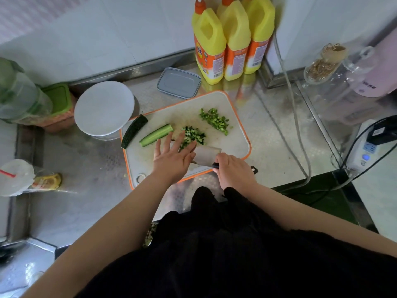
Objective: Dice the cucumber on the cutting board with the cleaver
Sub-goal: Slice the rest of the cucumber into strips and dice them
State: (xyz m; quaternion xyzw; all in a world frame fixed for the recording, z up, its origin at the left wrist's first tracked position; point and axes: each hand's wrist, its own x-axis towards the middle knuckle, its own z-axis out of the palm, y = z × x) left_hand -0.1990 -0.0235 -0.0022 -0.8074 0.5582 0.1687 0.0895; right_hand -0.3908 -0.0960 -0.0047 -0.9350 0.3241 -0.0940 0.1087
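Note:
A white cutting board (232, 117) with an orange rim lies on the steel counter. On it are a dark cucumber piece (134, 131) at the left edge, a cucumber strip (156, 135) cut side up, and two heaps of diced cucumber, one in the middle (193, 135) and one farther right (214, 120). My right hand (234, 171) grips the black handle of the cleaver (207, 154), whose blade lies low over the board. My left hand (173, 158) rests flat with straight fingers on the blade, beside the middle heap.
Three yellow bottles (232, 39) stand behind the board, with a grey container lid (178, 82) beside them. A white round bowl (104, 108) sits left of the board, green-lidded containers (58, 100) farther left. Cables and a power strip (365, 151) lie at the right.

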